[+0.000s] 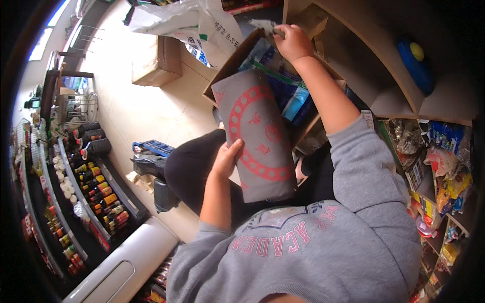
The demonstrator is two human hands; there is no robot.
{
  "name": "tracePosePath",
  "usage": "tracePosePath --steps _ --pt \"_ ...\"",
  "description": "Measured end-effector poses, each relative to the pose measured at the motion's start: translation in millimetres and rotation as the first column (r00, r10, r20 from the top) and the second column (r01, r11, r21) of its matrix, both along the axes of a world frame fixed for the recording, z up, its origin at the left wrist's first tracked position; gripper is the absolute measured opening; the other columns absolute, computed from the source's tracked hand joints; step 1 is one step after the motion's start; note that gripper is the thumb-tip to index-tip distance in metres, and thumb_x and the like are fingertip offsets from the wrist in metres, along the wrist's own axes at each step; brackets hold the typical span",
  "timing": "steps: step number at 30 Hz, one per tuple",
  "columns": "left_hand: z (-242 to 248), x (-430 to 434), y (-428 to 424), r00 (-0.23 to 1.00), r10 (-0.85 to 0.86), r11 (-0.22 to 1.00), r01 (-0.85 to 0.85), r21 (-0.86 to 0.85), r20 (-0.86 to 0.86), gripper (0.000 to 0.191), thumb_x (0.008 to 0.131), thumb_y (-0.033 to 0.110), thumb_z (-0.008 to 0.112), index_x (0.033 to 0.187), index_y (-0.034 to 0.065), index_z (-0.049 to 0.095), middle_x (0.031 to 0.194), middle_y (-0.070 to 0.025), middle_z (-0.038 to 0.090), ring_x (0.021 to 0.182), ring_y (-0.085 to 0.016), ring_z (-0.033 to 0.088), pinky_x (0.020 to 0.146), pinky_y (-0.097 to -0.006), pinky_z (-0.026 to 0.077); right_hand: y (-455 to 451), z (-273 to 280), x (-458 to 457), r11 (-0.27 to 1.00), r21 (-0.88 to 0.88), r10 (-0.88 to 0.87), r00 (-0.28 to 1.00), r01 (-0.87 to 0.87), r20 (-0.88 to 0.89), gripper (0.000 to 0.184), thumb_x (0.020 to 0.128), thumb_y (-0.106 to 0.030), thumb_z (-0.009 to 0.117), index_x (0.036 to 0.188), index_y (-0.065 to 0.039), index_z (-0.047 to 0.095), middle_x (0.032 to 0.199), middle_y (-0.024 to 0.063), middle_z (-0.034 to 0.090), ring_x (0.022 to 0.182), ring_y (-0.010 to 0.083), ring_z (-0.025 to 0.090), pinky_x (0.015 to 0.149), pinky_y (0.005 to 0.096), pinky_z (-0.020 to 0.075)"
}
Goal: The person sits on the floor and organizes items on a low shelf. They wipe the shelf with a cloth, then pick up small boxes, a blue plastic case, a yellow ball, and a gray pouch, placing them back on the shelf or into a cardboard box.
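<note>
My left hand (227, 157) grips the lower left edge of a grey folded or rolled piece with red printed rings and characters (257, 136), thumb on top. It leans over my lap and partly covers an open cardboard box (218, 85). Inside that box lie blue plastic packages (293, 96). At the box's far corner, my right hand (293, 43) pinches a crumpled whitish-grey scrap (264, 25), perhaps a rag. Its material is unclear, and my fingers hide part of it.
A white printed plastic sack (193, 24) and a closed carton (157, 62) stand on the tiled floor ahead. Bottle shelves (100, 189) line the left, near a white appliance (125, 261). Wooden shelving (382, 68) rises close on the right. A black bag (149, 163) lies by my left knee.
</note>
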State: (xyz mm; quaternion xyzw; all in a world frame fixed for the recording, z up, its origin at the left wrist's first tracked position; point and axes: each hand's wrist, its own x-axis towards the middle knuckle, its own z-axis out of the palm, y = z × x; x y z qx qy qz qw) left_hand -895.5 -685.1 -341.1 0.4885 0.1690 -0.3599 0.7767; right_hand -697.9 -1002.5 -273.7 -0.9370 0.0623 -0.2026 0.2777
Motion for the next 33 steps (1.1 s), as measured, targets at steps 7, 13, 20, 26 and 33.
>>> tracePosePath --steps 7,13,20,26,33 --pt "17.8 1.9 -18.1 0.997 0.060 0.997 -0.057 0.043 -0.050 0.048 0.092 0.032 0.067 0.125 0.0005 0.056 0.115 -0.0092 0.066 0.101 -0.020 0.065 0.091 -0.0344 0.051 89.6 -24.9 -156.4 0.952 0.153 0.282 0.955 -0.266 -0.091 0.030 0.077 -0.027 0.070 0.105 -0.014 0.069 0.092 0.0154 0.061 0.086 0.0349 0.063 0.073 0.0455 0.0524" --pt "25.2 0.5 -18.6 0.995 0.088 0.996 -0.088 -0.005 -0.045 0.041 0.093 0.024 0.065 0.124 -0.0013 0.056 0.114 -0.0102 0.066 0.101 -0.020 0.064 0.089 -0.0341 0.050 80.2 29.8 -300.6 0.833 0.369 0.499 0.847 -0.412 -0.182 0.030 0.073 -0.021 0.074 0.101 -0.011 0.069 0.091 0.0122 0.059 0.082 0.0323 0.062 0.071 0.0415 0.0512" --pt "116.1 3.1 -15.8 0.889 0.057 0.946 -0.193 0.261 0.454 0.032 0.088 0.014 0.071 0.113 -0.0033 0.063 0.105 -0.0091 0.067 0.090 -0.017 0.063 0.082 -0.0317 0.051 35.0 26.5 -333.3 0.758 0.539 0.603 0.709 -0.366 -0.366 0.026 0.077 -0.023 0.071 0.098 -0.008 0.070 0.089 0.0137 0.062 0.085 0.0346 0.062 0.074 0.0422 0.0507" --pt "183.8 48.4 27.3 0.675 0.394 0.840 -0.540 0.053 0.624 0.066 0.090 0.040 0.068 0.138 0.0010 0.045 0.137 -0.0150 0.052 0.118 -0.029 0.054 0.099 -0.0470 0.045 3.4 82.3 -250.4 0.853 0.449 0.338 0.937 -0.265 -0.088 0.021 0.081 -0.024 0.067 0.098 -0.011 0.070 0.091 0.0129 0.060 0.085 0.0344 0.062 0.075 0.0443 0.0512" --pt "252.1 65.8 -67.1 0.549 0.642 0.726 -0.660 -0.194 0.535 0.073 0.097 0.048 0.051 0.153 0.0086 0.025 0.155 -0.0140 0.032 0.141 -0.034 0.032 0.118 -0.0538 0.023 -13.5 104.9 -144.2 0.923 0.334 0.060 0.930 -0.190 0.363 0.035 0.081 -0.021 0.069 0.114 -0.012 0.065 0.094 0.0155 0.057 0.084 0.0357 0.060 0.072 0.0439 0.0492"
